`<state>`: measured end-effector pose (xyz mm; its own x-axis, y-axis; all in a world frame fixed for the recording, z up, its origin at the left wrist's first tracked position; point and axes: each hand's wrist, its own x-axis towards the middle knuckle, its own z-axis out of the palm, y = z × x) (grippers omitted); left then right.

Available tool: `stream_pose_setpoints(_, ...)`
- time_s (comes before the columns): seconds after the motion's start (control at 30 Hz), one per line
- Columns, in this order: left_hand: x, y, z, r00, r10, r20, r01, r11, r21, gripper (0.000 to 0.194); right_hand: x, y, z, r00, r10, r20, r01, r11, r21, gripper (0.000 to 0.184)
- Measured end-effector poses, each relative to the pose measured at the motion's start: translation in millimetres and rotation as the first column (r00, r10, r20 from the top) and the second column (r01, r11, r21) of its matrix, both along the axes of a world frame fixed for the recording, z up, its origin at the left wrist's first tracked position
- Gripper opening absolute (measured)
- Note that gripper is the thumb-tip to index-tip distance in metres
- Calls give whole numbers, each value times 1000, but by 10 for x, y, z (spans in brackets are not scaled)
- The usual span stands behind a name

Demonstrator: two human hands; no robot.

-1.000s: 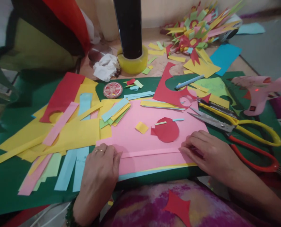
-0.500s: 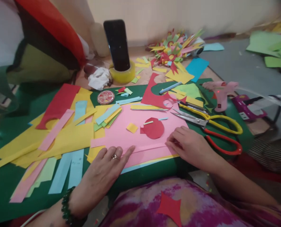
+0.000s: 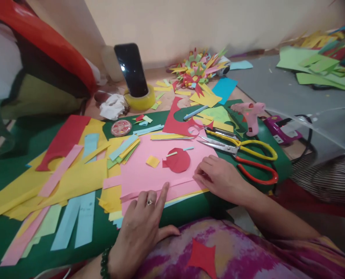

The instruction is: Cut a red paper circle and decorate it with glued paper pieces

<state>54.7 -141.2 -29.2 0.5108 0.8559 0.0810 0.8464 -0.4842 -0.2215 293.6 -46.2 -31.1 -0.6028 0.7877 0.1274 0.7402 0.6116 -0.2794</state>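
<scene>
A pink paper sheet [image 3: 137, 170] lies in front of me, with a narrow pink paper strip [image 3: 178, 184] running across its near part; whether it is a folded edge or a loose piece I cannot tell. My left hand [image 3: 145, 221] rests over the sheet's front edge, index fingertip on the strip, thumb spread out. At the strip's right end, my right hand [image 3: 217, 178] pinches it between thumb and fingers. Beyond the hands, a red paper circle with a tab [image 3: 178, 161] and a small yellow square [image 3: 153, 161] lie on the sheet.
Scissors [image 3: 239, 149] and a box cutter [image 3: 223, 133] lie to the right, near a pink glue gun [image 3: 250, 116]. Coloured paper pieces [image 3: 73, 174] cover the left side. A phone [image 3: 131, 69] stands in a tape roll [image 3: 141, 100] behind. A red scrap [image 3: 203, 257] is on my lap.
My left hand has drawn back, its thumb now spread and the strip's left end uncovered. The right hand keeps its pinch. The whole view has shifted a little.
</scene>
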Motion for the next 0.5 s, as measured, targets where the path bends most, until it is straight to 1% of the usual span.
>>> stream_pose_setpoints(0.13,39,26,-67,993,-69,92,67,997,31,109,16,-11,-23,999,7,-39,-8,1000,-6,14)
stream_pose_setpoints(0.2,93,43,-89,991,-81,108,79,997,27,108,31,-21,-36,998,12,-66,-13,1000,-8,14)
stream_pose_setpoints(0.33,193,82,-61,994,-43,96,42,999,8,100,68,-42,-58,994,23,-110,-24,1000,-6,18)
stream_pose_setpoints(0.5,215,110,-28,995,-25,97,26,1000,-15,88,85,-46,-60,991,23,-130,-26,999,-20,22)
